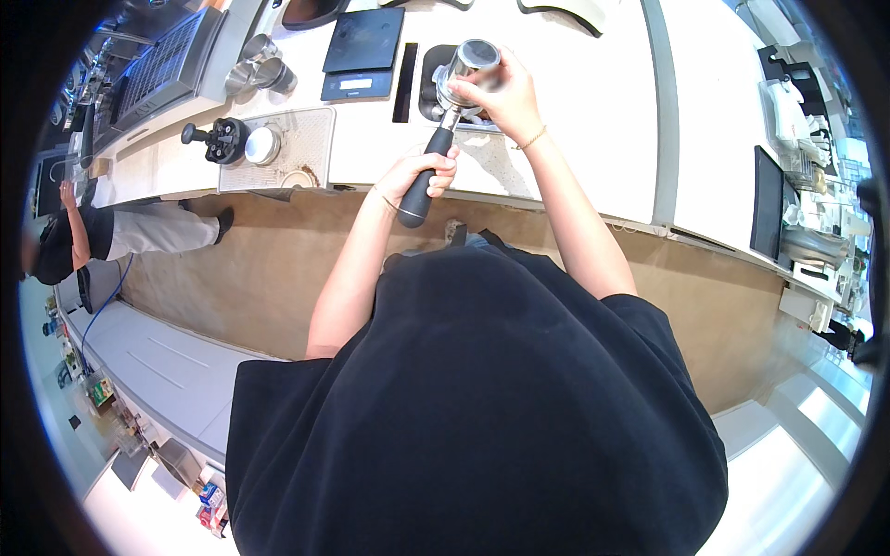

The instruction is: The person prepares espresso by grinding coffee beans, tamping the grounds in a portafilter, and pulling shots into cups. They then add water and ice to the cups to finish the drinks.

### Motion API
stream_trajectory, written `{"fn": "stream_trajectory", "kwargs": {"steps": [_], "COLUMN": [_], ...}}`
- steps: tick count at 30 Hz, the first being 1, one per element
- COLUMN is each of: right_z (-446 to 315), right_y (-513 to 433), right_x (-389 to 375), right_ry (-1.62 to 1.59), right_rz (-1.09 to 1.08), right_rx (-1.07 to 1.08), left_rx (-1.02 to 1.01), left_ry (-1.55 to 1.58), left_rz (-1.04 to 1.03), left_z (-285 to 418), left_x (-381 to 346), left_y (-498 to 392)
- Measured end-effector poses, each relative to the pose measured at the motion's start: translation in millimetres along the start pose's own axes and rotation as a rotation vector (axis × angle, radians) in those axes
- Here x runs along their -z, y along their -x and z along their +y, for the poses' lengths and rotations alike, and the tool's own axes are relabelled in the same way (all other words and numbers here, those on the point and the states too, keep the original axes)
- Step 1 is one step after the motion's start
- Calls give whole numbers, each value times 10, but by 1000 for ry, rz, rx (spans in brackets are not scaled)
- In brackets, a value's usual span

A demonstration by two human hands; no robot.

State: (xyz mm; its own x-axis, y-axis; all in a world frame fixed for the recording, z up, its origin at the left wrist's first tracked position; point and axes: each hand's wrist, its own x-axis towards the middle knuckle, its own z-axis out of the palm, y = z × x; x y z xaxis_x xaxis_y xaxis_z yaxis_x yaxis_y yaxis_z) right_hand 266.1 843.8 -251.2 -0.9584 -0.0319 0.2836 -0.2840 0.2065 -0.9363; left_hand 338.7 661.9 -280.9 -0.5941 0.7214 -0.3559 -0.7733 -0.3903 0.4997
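Note:
My left hand (423, 174) is wrapped around the black handle of an espresso portafilter (439, 142). A metal dosing cup (467, 64) sits upside down over the portafilter's basket, its flat base facing up. My right hand (502, 94) grips the side of that cup, thumb in front. Both are held above a dark recessed bin (430, 61) in the counter, whose contents are mostly hidden. Left of the bin lies a black digital scale (363, 42) with a lit display.
Several steel cups (272, 73) stand near an espresso machine's drip tray (167, 69). A tamping mat (306, 142) holds a black distribution tool (224, 139) and a white-topped round tool (263, 145). Another person (90, 236) stands at the far left. A black tray (767, 201) lies right.

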Motion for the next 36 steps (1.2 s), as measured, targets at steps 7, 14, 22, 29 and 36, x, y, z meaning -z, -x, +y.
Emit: {"fn": "stream_trajectory", "kwargs": {"steps": [7, 14, 22, 29, 36], "right_z": [-53, -159, -353, -501, -530], "right_y": [31, 137, 172, -134, -555], "right_x": [-97, -200, -510, -649, -1544], "right_ry": [32, -35, -66, -512, 584], "right_rz": [54, 88, -31, 37, -442], "right_rx": [102, 64, 103, -252, 11], "left_rx": [5, -21, -46, -89, -127], "left_ry": [53, -5, 13, -16, -17], "left_rz": [-67, -21, -3, -5, 162], "left_z": [-15, -36, -64, -146, -354], "left_x": [24, 46, 77, 355, 722], "left_y": [36, 121, 251, 810, 1968]}}
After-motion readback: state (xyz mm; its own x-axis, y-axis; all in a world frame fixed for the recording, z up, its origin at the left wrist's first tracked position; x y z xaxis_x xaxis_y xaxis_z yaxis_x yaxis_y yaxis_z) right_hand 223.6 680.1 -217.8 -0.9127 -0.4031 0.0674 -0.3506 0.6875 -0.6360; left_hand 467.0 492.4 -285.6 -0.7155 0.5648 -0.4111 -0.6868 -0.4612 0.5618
